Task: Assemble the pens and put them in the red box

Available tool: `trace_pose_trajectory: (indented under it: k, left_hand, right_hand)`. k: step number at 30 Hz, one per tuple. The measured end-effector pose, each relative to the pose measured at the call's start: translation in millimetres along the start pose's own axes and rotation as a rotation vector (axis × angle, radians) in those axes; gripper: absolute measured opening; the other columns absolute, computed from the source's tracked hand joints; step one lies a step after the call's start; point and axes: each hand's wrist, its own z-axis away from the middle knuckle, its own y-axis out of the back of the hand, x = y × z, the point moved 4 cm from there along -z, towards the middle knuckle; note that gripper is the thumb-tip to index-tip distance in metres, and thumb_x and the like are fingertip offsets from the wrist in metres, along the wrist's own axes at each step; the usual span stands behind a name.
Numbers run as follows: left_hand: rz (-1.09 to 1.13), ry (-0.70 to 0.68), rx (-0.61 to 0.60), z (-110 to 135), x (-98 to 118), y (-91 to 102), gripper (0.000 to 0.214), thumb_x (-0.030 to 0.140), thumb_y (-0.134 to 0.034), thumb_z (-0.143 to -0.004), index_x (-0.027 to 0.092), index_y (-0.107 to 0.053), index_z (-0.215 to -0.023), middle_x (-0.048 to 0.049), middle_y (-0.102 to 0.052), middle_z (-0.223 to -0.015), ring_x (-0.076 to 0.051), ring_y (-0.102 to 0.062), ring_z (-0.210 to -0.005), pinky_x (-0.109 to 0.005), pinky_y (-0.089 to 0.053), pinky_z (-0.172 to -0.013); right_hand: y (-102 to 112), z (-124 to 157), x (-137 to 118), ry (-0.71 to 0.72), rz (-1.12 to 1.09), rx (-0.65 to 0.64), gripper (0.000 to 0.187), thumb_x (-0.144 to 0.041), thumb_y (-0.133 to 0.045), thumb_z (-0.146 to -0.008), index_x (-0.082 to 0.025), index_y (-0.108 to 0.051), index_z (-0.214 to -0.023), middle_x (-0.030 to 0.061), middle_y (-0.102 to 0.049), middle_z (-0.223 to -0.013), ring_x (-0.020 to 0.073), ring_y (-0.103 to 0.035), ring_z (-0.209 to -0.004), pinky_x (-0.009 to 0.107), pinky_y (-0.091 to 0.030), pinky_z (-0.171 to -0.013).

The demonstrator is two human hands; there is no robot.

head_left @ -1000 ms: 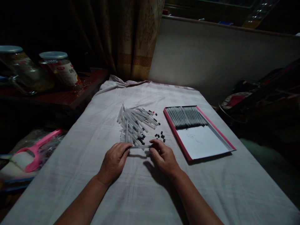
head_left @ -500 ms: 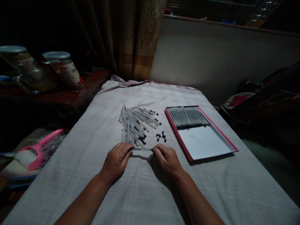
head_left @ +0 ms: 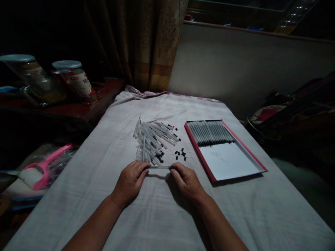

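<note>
Pale cloth [head_left: 146, 219]: spread before a patterned curtain [head_left: 162, 52].
Around: I see a pen-tube pile [head_left: 150, 137] just beyond the hands, pink-edged tray [head_left: 230, 162] to its right.
Counts: one tray, about seven loose black caps [head_left: 182, 153].
Hands: left hand [head_left: 132, 179] and right hand [head_left: 187, 179], backs up, fingertips pinched on opposite ends of one level pen tube [head_left: 159, 167].

Bare left hand [head_left: 131, 180], bare right hand [head_left: 187, 180], both broad and rounded across the back, and look at those sturdy fingers [head_left: 138, 165]! Slimmer at the wrists [head_left: 115, 199], then bare left forearm [head_left: 95, 225], bare right forearm [head_left: 222, 223], each one thicker towards the lower edge of view
</note>
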Motion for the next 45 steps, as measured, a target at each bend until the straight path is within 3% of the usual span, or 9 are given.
trace_pose_trajectory:
  k: [4,10,14,18,25,31,36,39,45]
  left_hand:
    - [0.04,-0.005,-0.007,-0.2,-0.2,1.4,0.017,0.018,-0.054,-0.094,0.019,-0.063,-0.108,-0.0064,-0.073,-0.095,-0.018,-0.068,-0.087,-0.03,-0.056,-0.078]
    - [0.072,-0.028,-0.029,0.5,1.4,1.4,0.017,0.018,-0.054,-0.093,0.019,-0.064,-0.107,-0.0059,-0.072,-0.095,-0.017,-0.068,-0.087,-0.03,-0.056,-0.079]
    - [0.086,-0.047,-0.022,1.5,2.0,0.6,0.018,0.017,-0.056,-0.093,0.02,-0.064,-0.108,-0.0056,-0.073,-0.095,-0.017,-0.068,-0.088,-0.03,-0.056,-0.08]
    - [0.103,-0.095,0.015,2.1,5.1,2.1,0.022,0.014,-0.056,-0.092,0.021,-0.064,-0.111,-0.0061,-0.073,-0.096,-0.017,-0.068,-0.088,-0.03,-0.056,-0.079]
    - [0.049,-0.168,0.064,3.3,10.5,3.0,0.027,0.016,-0.056,-0.091,0.023,-0.064,-0.116,-0.0067,-0.075,-0.096,-0.018,-0.07,-0.088,-0.031,-0.057,-0.078]
    - [-0.113,-0.323,0.04,0.6,19.8,3.3,0.035,0.021,-0.053,-0.093,0.025,-0.059,-0.128,-0.0068,-0.075,-0.105,-0.018,-0.069,-0.096,-0.032,-0.053,-0.085]
    - [-0.432,0.107,-0.057,-21.3,-7.1,7.2,0.06,0.047,-0.056,-0.089,0.016,-0.048,-0.141,-0.0183,-0.051,-0.145,-0.034,-0.041,-0.138,-0.053,-0.03,-0.113]
    - [-0.514,0.34,-0.264,-30.5,-23.2,-2.8,0.061,0.051,-0.05,-0.091,0.016,-0.047,-0.141,-0.0182,-0.048,-0.147,-0.035,-0.034,-0.142,-0.057,-0.019,-0.116]
    - [-0.412,0.331,-0.259,-44.8,-8.4,-43.8,0.071,0.057,-0.052,-0.09,0.008,-0.045,-0.141,-0.0277,-0.041,-0.148,-0.041,-0.037,-0.139,-0.063,-0.027,-0.11]
  right_hand:
    - [-1.1,0.3,-2.8,0.006,-0.052,-0.013,0.032,-0.031,-0.043,-0.093,-0.021,-0.05,-0.063,-0.0027,-0.049,-0.056,0.0125,-0.05,-0.054,0.023,-0.038,-0.054]
    - [1.8,1.9,-2.3,0.02,-0.087,0.024,0.017,-0.029,-0.045,-0.091,-0.019,-0.059,-0.094,0.0018,-0.064,-0.079,0.0152,-0.06,-0.071,0.024,-0.044,-0.067]
    - [1.3,1.8,-3.2,0.045,-0.007,-0.021,0.026,-0.032,-0.043,-0.091,-0.02,-0.054,-0.071,-0.0012,-0.054,-0.063,0.0134,-0.053,-0.06,0.024,-0.038,-0.06]
    - [-2.4,2.8,2.6,-0.032,-0.079,-0.066,0.04,-0.039,-0.038,-0.093,-0.022,-0.039,-0.057,-0.0037,-0.041,-0.053,0.0116,-0.044,-0.051,0.024,-0.033,-0.053]
    - [-4.8,4.7,10.1,-0.095,-0.25,0.008,0.041,-0.049,-0.044,-0.09,-0.021,-0.047,-0.06,-0.0027,-0.047,-0.054,0.0122,-0.047,-0.054,0.024,-0.036,-0.054]
    - [-11.7,3.1,18.6,-0.335,-0.555,0.028,0.058,-0.073,-0.047,-0.081,-0.021,-0.048,-0.053,-0.002,-0.049,-0.042,0.0103,-0.04,-0.037,0.024,-0.034,-0.041]
    - [6.1,5.4,31.6,-0.514,-0.766,0.357,0.062,-0.08,-0.06,-0.065,-0.019,-0.052,-0.057,-0.003,-0.051,-0.044,0.0077,-0.04,-0.035,0.02,-0.032,-0.035]
    - [14.3,5.3,38.2,-0.53,-0.804,0.469,0.063,-0.08,-0.066,-0.06,-0.018,-0.055,-0.059,-0.0023,-0.054,-0.047,0.0068,-0.042,-0.036,0.019,-0.034,-0.036]
    - [14.5,4.6,41.0,-0.497,-0.843,0.478,0.058,-0.074,-0.07,-0.063,-0.017,-0.057,-0.06,-0.0019,-0.055,-0.048,0.007,-0.044,-0.037,0.019,-0.036,-0.035]
